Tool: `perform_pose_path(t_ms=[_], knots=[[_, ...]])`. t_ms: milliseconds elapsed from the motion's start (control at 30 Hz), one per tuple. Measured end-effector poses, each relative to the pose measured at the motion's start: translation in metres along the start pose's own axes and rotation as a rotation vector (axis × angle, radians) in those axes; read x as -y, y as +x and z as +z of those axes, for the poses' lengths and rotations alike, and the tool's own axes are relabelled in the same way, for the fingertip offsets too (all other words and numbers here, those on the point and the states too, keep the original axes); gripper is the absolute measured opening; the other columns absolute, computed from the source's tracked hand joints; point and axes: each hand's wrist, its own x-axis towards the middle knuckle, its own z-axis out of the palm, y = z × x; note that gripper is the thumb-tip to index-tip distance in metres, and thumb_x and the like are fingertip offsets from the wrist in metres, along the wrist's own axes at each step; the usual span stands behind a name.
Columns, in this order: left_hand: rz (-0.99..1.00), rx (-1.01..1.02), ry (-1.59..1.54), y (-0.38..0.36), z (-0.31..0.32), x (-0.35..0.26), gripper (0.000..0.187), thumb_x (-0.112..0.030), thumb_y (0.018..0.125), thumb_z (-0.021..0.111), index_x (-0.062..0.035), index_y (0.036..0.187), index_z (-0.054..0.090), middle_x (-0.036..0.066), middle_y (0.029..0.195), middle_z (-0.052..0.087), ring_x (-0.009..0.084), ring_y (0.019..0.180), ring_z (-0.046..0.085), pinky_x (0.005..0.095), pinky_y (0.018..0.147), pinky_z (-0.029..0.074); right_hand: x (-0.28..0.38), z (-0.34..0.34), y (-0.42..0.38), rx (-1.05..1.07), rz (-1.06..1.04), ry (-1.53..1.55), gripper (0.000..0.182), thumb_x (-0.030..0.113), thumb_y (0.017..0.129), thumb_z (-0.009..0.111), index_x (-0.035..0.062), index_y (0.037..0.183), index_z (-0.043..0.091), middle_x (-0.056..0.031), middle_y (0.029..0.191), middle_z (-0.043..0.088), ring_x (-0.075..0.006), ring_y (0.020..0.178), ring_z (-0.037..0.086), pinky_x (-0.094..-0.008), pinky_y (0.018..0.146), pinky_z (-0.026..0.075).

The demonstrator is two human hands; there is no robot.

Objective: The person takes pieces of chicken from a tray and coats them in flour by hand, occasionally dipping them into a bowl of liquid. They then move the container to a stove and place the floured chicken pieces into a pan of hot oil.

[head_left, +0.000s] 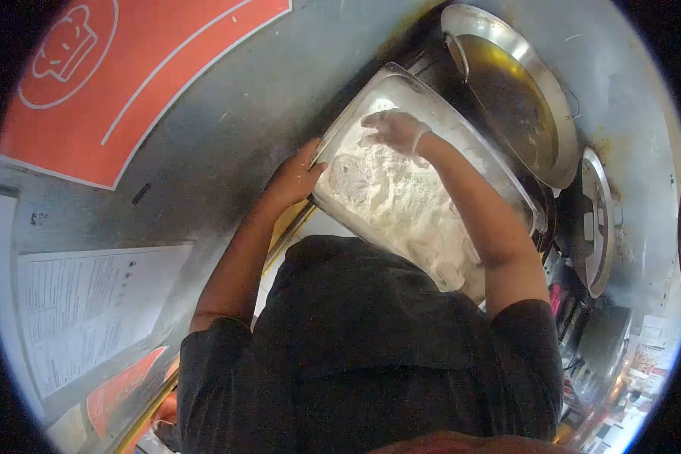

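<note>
A large rectangular metal tub (473, 129) holds a bed of white flour (405, 189). Lumpy flour-coated pieces lie in it, one of them a rounded piece (348, 178) near the left wall and others toward the near right end. My left hand (295, 178) grips the tub's left rim, thumb on the inner side. Over the flour near the far end is my right hand (395, 130), in a clear glove, its fingers spread and apart with nothing visible in them. Whether its fingertips touch the flour is hard to tell.
Beyond the tub on the right sits a wide metal pan (537, 57) containing yellowish-brown liquid. A round metal lid (598, 219) leans against the right wall. Printed sheets (102, 306) and an orange sign (166, 53) are fixed to the metal wall on my left.
</note>
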Motion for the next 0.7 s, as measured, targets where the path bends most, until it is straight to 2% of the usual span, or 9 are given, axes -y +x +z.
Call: perform_pose_path(t_ms=[100,233,300,333,433,467,533,667,700], knots=[[0.065,-0.008,-0.073,0.001,0.005,0.007,0.053,-0.021,0.084,0.053,-0.0038,0.13,0.034,0.024,0.121,0.049,0.0353,0.111,0.049,0.0396,0.093,0.037,0.009,-0.011,-0.025,0.001,0.054,-0.206,0.046,0.039,0.079,0.06,0.0107,0.115,0.055,-0.0113,0.116,0.056,-0.0267,0.105,0.054,-0.0357,0.092,0.04],[-0.022,-0.013,0.005,-0.006,-0.005,-0.017,0.052,-0.021,0.085,0.053,-0.0039,0.13,0.034,0.024,0.121,0.048,0.0356,0.113,0.048,0.0399,0.093,0.037,-0.01,0.006,-0.047,-0.108,0.062,-0.191,0.045,0.042,0.08,0.057,0.0107,0.113,0.056,-0.0115,0.111,0.058,-0.0268,0.102,0.055,-0.0356,0.09,0.042],[-0.032,-0.009,0.016,-0.007,-0.007,-0.021,0.052,-0.021,0.085,0.053,-0.004,0.13,0.034,0.024,0.122,0.048,0.0356,0.113,0.048,0.04,0.093,0.037,-0.029,0.023,-0.045,0.074,0.148,-0.496,0.039,0.039,0.082,0.054,0.0088,0.107,0.057,-0.0112,0.108,0.058,-0.0282,0.1,0.055,-0.039,0.086,0.043],[-0.032,-0.011,0.039,-0.007,-0.008,-0.023,0.052,-0.021,0.085,0.053,-0.0041,0.13,0.034,0.024,0.122,0.048,0.0355,0.113,0.048,0.0397,0.093,0.037,-0.028,0.025,-0.05,0.072,0.152,-0.493,0.039,0.039,0.082,0.054,0.0088,0.107,0.057,-0.0112,0.108,0.058,-0.0282,0.1,0.055,-0.039,0.086,0.043],[-0.032,-0.005,0.026,-0.005,-0.007,-0.022,0.052,-0.021,0.085,0.053,-0.0041,0.13,0.034,0.023,0.121,0.048,0.0354,0.112,0.048,0.0393,0.094,0.037,-0.027,0.039,-0.072,-0.263,-0.05,-0.485,0.029,0.032,0.082,0.056,0.0071,0.096,0.06,-0.0132,0.092,0.061,-0.0283,0.085,0.06,-0.0356,0.075,0.049],[-0.037,-0.003,-0.016,-0.005,-0.006,-0.022,0.052,-0.021,0.085,0.053,-0.004,0.13,0.035,0.023,0.121,0.049,0.0353,0.112,0.048,0.0392,0.094,0.037,-0.032,0.045,-0.07,-0.268,-0.041,-0.481,0.029,0.032,0.082,0.056,0.0071,0.096,0.06,-0.0132,0.092,0.061,-0.0283,0.085,0.06,-0.0356,0.075,0.049],[-0.016,-0.025,0.037,-0.008,-0.006,-0.028,0.051,-0.02,0.085,0.053,-0.0038,0.129,0.035,0.023,0.121,0.049,0.0352,0.111,0.049,0.0392,0.093,0.037,-0.042,0.057,-0.065,-0.068,0.224,-0.626,0.026,0.028,0.082,0.056,0.0047,0.092,0.061,-0.0144,0.086,0.062,-0.0279,0.077,0.062,-0.0354,0.071,0.051],[0.016,-0.02,0.048,-0.006,-0.007,-0.021,0.05,-0.019,0.085,0.053,-0.0033,0.129,0.035,0.024,0.12,0.049,0.0345,0.111,0.049,0.0397,0.092,0.037,-0.049,0.075,-0.063,-0.125,0.235,-0.623,0.024,0.023,0.083,0.054,0.0018,0.092,0.06,-0.0164,0.087,0.062,-0.029,0.078,0.062,-0.0364,0.071,0.051],[0.013,-0.024,0.048,-0.004,-0.006,-0.017,0.05,-0.019,0.085,0.053,-0.0033,0.129,0.035,0.024,0.12,0.049,0.0345,0.111,0.049,0.0397,0.092,0.037,-0.041,0.072,-0.061,-0.139,0.171,-0.552,0.022,0.02,0.083,0.053,0.0027,0.094,0.06,-0.0179,0.087,0.061,-0.0302,0.08,0.062,-0.0368,0.072,0.051]])
